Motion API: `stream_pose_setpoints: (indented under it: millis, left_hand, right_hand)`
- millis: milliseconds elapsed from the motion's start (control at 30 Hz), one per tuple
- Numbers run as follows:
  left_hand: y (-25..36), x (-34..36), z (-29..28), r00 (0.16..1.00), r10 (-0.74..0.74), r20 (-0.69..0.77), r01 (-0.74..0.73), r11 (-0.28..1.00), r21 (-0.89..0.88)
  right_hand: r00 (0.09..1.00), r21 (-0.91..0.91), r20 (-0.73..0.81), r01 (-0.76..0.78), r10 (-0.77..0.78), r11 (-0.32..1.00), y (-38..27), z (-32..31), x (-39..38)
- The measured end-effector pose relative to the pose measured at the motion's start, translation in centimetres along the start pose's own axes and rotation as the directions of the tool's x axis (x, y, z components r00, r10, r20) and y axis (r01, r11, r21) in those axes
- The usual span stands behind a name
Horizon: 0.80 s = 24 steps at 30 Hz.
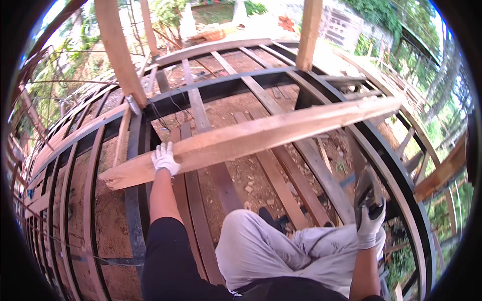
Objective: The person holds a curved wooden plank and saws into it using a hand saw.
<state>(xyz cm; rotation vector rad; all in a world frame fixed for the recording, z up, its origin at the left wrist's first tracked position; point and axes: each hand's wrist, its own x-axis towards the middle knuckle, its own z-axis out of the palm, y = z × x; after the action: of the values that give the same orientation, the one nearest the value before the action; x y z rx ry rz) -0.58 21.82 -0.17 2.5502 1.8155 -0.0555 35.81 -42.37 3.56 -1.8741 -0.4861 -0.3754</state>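
Note:
A long, thick wooden beam (251, 136) lies slantwise across the frame in front of me, its left end nearer than its right. My left hand (166, 158), in a white glove, is on the beam near its left end, with the fingertips at its upper edge. To the right, beside my knee, my gloved right hand (370, 228) is closed around a dark hand-held tool (368, 188). The tool is smeared and partly covered by the fingers, so its kind cannot be made out.
Dark metal girders (221, 83) and wooden joists (321, 173) form an open floor frame over bare soil (246, 175). Upright wooden posts (120, 50) rise at the left and far right. Loose planks (198, 220) lie beside my legs. Trees stand beyond.

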Motion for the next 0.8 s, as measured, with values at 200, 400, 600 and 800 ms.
stream_pose_setpoints:
  millis: [200,400,600,800]
  left_hand:
    - [2.5,0.4,-1.4,0.997,0.008,-0.082,-0.007,1.0,0.005]
    - [0.8,-0.9,0.8,0.996,0.0,-0.089,-0.003,0.999,-0.034]
    - [-0.4,-1.7,1.6,0.991,0.009,-0.136,-0.019,0.997,-0.074]
    - [2.7,3.2,-0.5,0.998,-0.009,-0.062,-0.001,0.986,-0.17]
  right_hand:
    - [0.961,0.054,-0.24,0.156,-0.139,0.986,-5.6,-15.0,-1.4]
    - [0.952,0.119,-0.304,0.084,-0.045,0.989,-9.0,-8.2,-1.9]
    - [0.983,0.44,0.154,0.024,-0.102,0.898,-8.5,2.5,-0.5]
    - [0.834,0.545,0.532,-0.469,0.147,0.695,-6.2,14.1,-0.8]
